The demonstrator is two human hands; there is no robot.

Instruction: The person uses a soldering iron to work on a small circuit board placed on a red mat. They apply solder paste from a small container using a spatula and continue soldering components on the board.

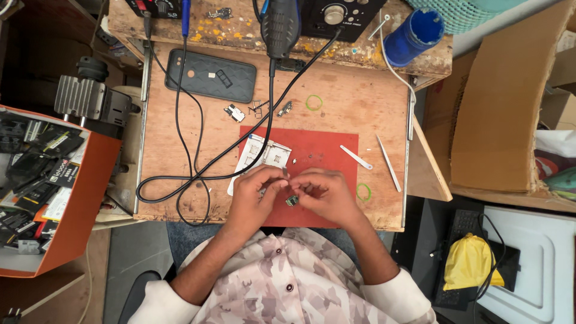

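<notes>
left hand (255,192): curled at 6 o'clock of the red mat, fingertips pinched together on the small circuit part, meeting the right hand.
right hand (324,193): fingers bent inward, fingertips closed on the same small part from its 3 o'clock side.
small circuit part (291,200): tiny green-and-dark piece held between both hands, just above the mat's near edge; details too small to tell.
red mat (324,150): flat on the wooden worktop (360,102), at its centre toward 6 o'clock.
white metal frame (264,155): lies on the mat's 9 o'clock edge, partly under the left hand's fingers.
white spudger (356,157): on the mat at 3 o'clock, slanted.
tweezers (389,163): on the bare wood just past the mat at 3 o'clock.
green rubber bands: one (314,102) at 12 o'clock of the mat, another (363,192) at 4 o'clock beside the right hand.
black phone case (211,75): at 11 o'clock, face down, black cables crossing it.
blue cup (414,36): at 1 o'clock on the paint-spotted shelf.
orange box (84,204): at 9 o'clock off the worktop, full of phone parts.
</notes>
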